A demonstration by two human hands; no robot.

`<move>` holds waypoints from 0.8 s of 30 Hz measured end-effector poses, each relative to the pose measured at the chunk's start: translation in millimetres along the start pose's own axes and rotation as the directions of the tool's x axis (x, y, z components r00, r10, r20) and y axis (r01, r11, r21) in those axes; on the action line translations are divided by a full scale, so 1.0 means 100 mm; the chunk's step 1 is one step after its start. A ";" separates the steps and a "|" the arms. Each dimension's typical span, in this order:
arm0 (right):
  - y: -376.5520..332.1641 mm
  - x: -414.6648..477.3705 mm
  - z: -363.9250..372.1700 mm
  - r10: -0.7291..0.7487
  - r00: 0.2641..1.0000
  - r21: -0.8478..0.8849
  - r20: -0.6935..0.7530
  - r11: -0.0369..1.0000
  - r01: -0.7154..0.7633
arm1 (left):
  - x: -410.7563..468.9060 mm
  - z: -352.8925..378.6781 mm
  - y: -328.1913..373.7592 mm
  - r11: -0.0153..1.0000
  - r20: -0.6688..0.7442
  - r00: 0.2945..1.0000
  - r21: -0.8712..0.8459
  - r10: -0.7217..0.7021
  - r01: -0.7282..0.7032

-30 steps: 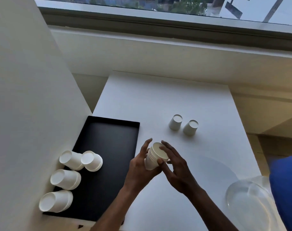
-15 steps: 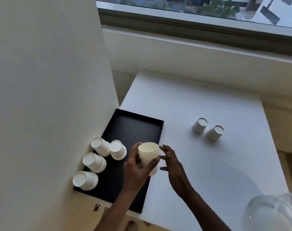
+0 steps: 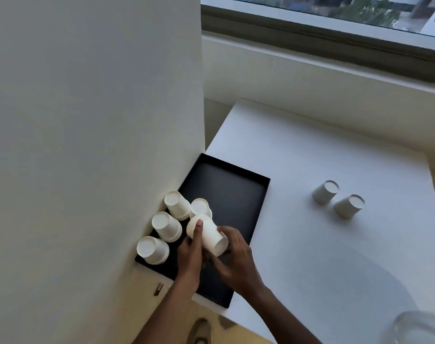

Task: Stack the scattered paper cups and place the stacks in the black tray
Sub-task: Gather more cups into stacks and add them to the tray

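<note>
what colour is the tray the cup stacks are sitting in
Black, seen clearly in the head view: the tray.

Your left hand [image 3: 190, 256] and right hand [image 3: 237, 259] are bare, and so are both forearms [image 3: 288, 316], right down to the bottom edge of the view. On the floor below, you can see the rounded, grey-brown toe of your shoe [image 3: 201, 330], slightly blurred.

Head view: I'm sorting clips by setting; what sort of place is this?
Probably an indoor room such as an office: a white table beside a white wall, below a wide window looking out on trees.
</note>
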State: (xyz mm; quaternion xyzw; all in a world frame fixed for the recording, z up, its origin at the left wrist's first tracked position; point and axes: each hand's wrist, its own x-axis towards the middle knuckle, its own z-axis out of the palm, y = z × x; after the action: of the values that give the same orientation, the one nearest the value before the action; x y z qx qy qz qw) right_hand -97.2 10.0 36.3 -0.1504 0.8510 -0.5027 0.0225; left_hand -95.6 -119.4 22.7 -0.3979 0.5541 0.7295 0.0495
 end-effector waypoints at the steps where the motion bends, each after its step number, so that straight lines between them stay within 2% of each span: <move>1: 0.01 0.02 0.02 0.002 1.000 -0.019 0.009 1.000 -0.002 | 0.02 -0.01 -0.02 0.997 -0.003 0.997 -0.039 -0.072 0.072; 4: 0.05 0.07 0.12 0.023 0.999 -0.100 0.035 0.995 -0.020 | 0.08 -0.06 -0.08 0.954 0.045 0.967 -0.162 -0.250 0.254; 8: 0.12 0.15 0.23 0.064 0.995 -0.154 0.082 0.987 -0.051 | 0.17 -0.09 -0.11 0.880 0.108 0.920 -0.270 -0.376 0.391; 17: 0.10 0.37 0.48 0.132 0.977 -0.214 0.166 0.972 -0.095 | 0.32 -0.15 -0.13 0.820 0.091 0.888 -0.352 -0.450 0.452; 24: 0.17 0.43 0.67 0.228 0.957 -0.207 0.177 0.960 -0.190 | 0.35 -0.21 -0.09 0.792 0.121 0.879 -0.392 -0.461 0.469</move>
State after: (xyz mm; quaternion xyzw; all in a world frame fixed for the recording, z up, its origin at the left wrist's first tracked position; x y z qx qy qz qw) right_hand -129.9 -51.0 -6.4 -0.1101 0.8993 -0.3972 0.1465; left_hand -103.7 -146.8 -7.5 -0.5161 0.2734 0.7981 0.1480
